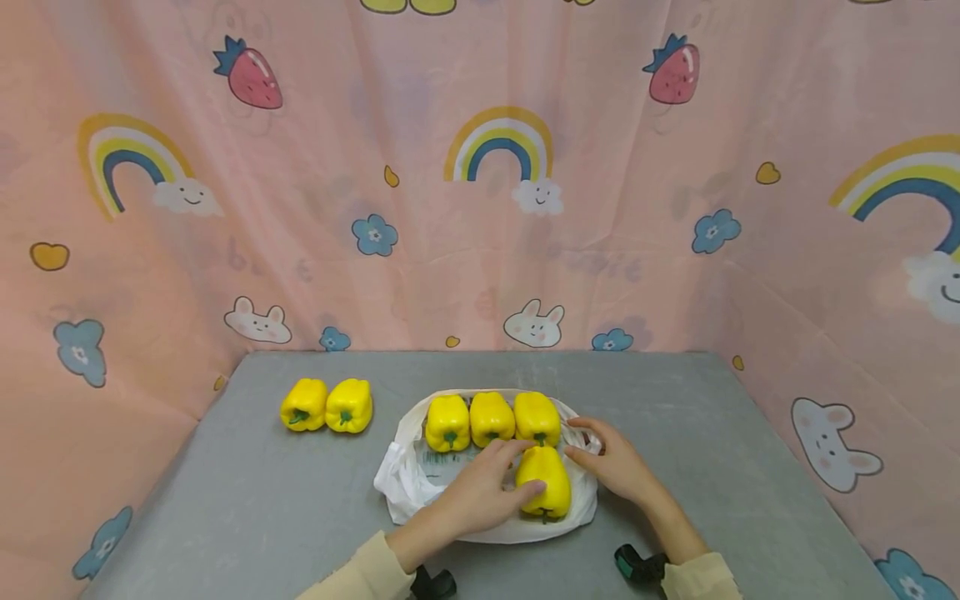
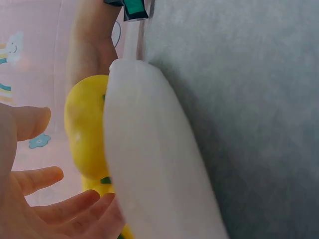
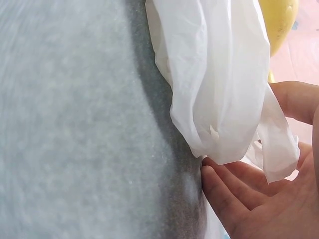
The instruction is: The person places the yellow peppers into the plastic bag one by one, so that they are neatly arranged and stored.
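Observation:
A white plastic bag lies spread on the table with its mouth up and its rim rolled into a low wall. Inside it, three yellow bell peppers form a row at the back, and a front bell pepper sits at the right. My left hand reaches over the bag beside that front pepper, its fingers spread and loose in the left wrist view. At the bag's right side is my right hand. Its fingers lie extended along the outside of the bag wall, with the thumb apart from them.
Two more yellow bell peppers stand side by side at the back left of the grey table. A pink printed curtain encloses the table's back and sides. Each wrist wears a black strap.

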Available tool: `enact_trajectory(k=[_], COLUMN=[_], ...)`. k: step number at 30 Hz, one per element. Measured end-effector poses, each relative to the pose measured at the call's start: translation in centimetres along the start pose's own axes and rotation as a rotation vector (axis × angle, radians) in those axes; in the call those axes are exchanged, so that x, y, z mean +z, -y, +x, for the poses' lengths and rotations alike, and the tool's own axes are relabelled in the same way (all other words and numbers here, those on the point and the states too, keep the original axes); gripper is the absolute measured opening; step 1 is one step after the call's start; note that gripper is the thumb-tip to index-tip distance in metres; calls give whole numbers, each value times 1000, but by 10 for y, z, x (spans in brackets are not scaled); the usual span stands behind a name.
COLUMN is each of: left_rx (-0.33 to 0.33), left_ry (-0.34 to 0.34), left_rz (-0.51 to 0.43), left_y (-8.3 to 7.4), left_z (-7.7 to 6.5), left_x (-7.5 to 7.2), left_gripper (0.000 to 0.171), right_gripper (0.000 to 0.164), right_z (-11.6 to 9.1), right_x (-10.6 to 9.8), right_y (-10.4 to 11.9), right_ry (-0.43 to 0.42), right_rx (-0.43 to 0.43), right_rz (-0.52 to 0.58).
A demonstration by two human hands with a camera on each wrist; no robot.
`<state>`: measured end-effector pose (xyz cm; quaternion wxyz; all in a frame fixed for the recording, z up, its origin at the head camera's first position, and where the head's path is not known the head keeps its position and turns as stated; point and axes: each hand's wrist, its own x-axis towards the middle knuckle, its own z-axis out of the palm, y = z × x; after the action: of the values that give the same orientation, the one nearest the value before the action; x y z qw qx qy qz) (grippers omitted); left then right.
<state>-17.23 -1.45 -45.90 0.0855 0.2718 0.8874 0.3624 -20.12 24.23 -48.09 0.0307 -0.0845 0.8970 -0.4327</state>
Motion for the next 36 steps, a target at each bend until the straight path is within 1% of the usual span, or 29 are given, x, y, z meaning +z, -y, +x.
enact_trajectory(k=[3,10,14,16,21,27,33,36], left_rx=[9,72,81,75,83,101,125,138], left_ry=[-10,-47,-55,-55,-72,-112,-184,-210], left_rz=[11,5,-22,-31,-18,4,51,56], left_y=[-1,0,0,1,5,9,13,16], left_z=[-2,-6,-10,-11,-14,-18,-23,-25], left_x=[-5,-15,-23,-28,-39,-49,-59,-63], left_gripper=[63,50,46,46,41,36,31,30], right_gripper=[54,54,55,55,55,55,55,55], right_z=[0,0,0,0,1,3,3,3], right_x=[1,1,1,1,1,2,3,3], right_y=[0,-1,-1,-1,-2,-4,-5,-5], right_ry=[-1,-1,0,1,2,-1,0,-1], right_rx=[0,-1,-2,-3,-6,-11,-19,-14], right_rz=[0,-13,-16,-13,-11,-15,-18,-18])
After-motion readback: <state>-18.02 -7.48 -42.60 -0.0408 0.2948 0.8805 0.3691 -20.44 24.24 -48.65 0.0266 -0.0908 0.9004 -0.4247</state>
